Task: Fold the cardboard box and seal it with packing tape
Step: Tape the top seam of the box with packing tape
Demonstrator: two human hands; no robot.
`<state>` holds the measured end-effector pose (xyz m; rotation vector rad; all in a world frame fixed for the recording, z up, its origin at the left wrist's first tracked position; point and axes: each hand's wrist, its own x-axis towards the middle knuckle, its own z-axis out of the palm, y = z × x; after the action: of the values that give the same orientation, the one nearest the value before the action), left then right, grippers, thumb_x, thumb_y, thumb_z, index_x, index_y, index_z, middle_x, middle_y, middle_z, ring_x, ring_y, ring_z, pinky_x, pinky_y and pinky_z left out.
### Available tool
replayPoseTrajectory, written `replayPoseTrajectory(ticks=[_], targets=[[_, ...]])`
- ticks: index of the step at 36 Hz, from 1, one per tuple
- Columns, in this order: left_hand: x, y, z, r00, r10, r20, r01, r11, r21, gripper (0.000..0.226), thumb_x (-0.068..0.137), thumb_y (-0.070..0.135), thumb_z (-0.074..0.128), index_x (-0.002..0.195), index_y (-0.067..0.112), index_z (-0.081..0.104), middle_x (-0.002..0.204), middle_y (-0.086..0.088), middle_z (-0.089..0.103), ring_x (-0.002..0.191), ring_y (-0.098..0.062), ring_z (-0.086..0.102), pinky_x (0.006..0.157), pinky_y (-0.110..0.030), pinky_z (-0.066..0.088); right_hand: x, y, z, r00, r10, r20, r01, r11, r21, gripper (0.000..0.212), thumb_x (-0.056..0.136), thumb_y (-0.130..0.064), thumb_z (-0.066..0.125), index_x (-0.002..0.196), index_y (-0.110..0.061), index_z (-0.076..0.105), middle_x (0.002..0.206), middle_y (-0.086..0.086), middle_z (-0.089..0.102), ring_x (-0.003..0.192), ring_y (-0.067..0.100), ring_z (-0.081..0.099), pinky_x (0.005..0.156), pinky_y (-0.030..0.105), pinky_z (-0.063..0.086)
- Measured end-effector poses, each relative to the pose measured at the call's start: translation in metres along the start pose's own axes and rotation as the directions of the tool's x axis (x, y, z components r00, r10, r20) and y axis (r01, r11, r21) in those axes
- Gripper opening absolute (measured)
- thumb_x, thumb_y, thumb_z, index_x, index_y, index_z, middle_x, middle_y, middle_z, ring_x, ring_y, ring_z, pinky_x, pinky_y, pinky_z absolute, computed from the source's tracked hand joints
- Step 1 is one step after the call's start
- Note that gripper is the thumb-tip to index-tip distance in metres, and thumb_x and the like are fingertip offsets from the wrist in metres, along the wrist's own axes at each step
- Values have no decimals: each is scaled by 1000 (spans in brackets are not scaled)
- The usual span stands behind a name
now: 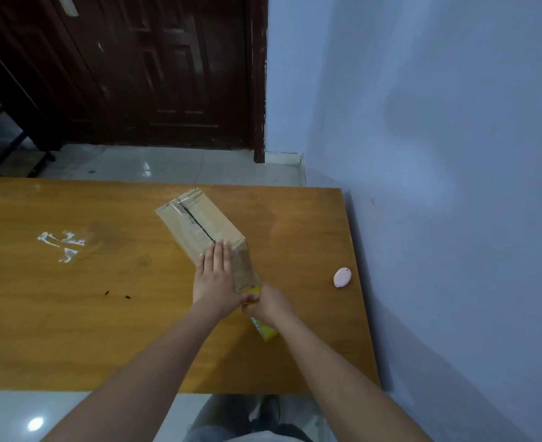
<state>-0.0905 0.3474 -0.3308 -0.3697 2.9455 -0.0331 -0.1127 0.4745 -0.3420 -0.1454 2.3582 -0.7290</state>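
Head view, looking down on wooden desk (72, 314). Box (199, 228) lies near the far edge, right of centre, turned diag. w/ its long axis running from far-left to near-right. Plain brown cardboard, closed up; top flaps meet in a dark centre seam running lengthwise. Glossy clear tape (245, 269) lies along that seam, wraps over the far end, and at the near end stretches off the box corner down toward the right hand as a see-through strip.

Left hand (215, 279): flat, fingers straight and together, pressing on the box top at its near end, fingertips at the seam. Not curled round anything.

Right hand (268, 303): fingers curled round a yellow tape dispenser (266, 331), gripping it just beside the left wrist; yellow body sticks out below the hand toward the near edge. Roll itself hidden by the hand.

Also on desk: small pink oval object (342, 277) near the right edge, well apart from box; crumpled clear tape scraps (62, 245) toward the left; two small dark specks (116, 294) left of the arms.
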Motion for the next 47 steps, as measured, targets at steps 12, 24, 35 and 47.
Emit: replayPoseTrajectory(ticks=[12,24,35,47], targets=[[-1,-1,-5,1000,9,22,-8,1000,-25,135,57,94,33,140,7,-29,157,-8,-21,144,-24,-19,115,-38,-13,0,44,-26,989,-147,-4,136,906,401,32,90,-33,61,113,-10,63,105,2,63,100,16,58,83,28,44],[-1,0,-1,1000,12,28,-12,1000,-7,137,54,97,28,138,7,-32,156,-9,-22,143,-23,-24,113,-38,-17,26,143,-103,917,91,-388,-149,981,-121,54,88,-3,50,139,-17,42,142,10,35,129,31,36,101,45,41],[-1,-1,-1,999,5,36,-4,1000,-24,138,53,97,31,143,10,-28,156,-6,-24,142,-20,-26,113,-37,-19,43,152,-86,959,-30,-283,-72,936,-344,25,96,-25,48,112,-11,59,118,12,50,107,32,51,83,38,44],[-4,-2,-6,999,21,38,-20,999,-33,136,55,97,28,142,9,-29,156,-7,-24,142,-21,-26,113,-37,-17,-12,73,-75,979,-202,-40,184,769,612,12,96,-14,51,87,-15,59,75,0,65,53,6,54,46,17,40]])
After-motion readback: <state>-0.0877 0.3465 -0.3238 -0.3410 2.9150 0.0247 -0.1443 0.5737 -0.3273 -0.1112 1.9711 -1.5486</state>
